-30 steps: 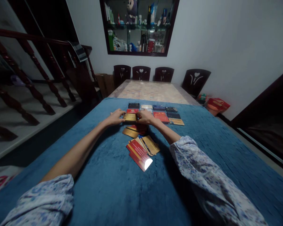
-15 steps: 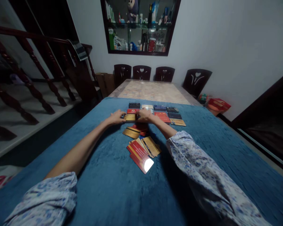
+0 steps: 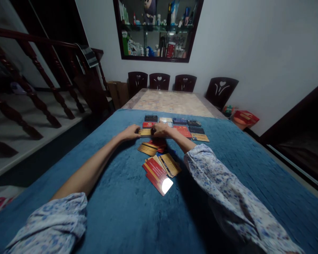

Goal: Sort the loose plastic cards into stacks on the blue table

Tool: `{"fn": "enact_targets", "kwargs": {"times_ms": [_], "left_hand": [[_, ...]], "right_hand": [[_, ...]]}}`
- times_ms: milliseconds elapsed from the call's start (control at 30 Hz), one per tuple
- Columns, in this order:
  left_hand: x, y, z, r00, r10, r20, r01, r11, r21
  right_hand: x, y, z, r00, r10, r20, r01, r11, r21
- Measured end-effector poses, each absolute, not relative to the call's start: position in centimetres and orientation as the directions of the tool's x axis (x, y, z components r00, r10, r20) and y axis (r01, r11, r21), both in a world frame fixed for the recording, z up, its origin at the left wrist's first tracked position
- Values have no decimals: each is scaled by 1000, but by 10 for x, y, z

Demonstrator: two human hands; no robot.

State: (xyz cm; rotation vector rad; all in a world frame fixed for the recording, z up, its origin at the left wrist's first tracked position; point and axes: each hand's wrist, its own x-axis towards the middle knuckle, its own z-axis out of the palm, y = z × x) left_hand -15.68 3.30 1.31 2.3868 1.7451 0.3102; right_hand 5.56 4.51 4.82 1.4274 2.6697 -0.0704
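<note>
A gold card (image 3: 145, 132), seemingly on top of a small stack, lies between my two hands. My left hand (image 3: 130, 132) has its fingers closed on the card's left end. At its right end, my right hand (image 3: 160, 129) grips it too, with curled fingers. Just beyond lies a red card (image 3: 147, 125). Nearer to me is a loose heap of cards: a gold card with a dark stripe (image 3: 147, 148), a yellow card (image 3: 169, 165) and a red card with a bright glare spot (image 3: 155, 171).
Stacked cards stand in rows at the back, among them dark cards (image 3: 151, 118), blue cards (image 3: 179, 121) and red cards (image 3: 182, 131). A blue cloth (image 3: 116, 211) covers the near table. Chairs (image 3: 185, 83) line the far end, with a wooden railing (image 3: 42, 79) at left.
Both hands have shifted very slightly around the gold card, and the right forearm sits a little further left. The loose cards in front have not moved.
</note>
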Motion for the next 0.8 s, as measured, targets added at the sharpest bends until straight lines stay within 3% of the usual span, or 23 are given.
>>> {"fn": "enact_targets", "kwargs": {"times_ms": [367,800], "left_hand": [[-157,34,15,286,958,20,903,-277,330],[-158,30,15,295,955,32,910,-291,295]], "right_hand": [[53,47,50,-550,819,-164,829,559,12],[50,48,45,-545,829,-124,826,556,87]]}}
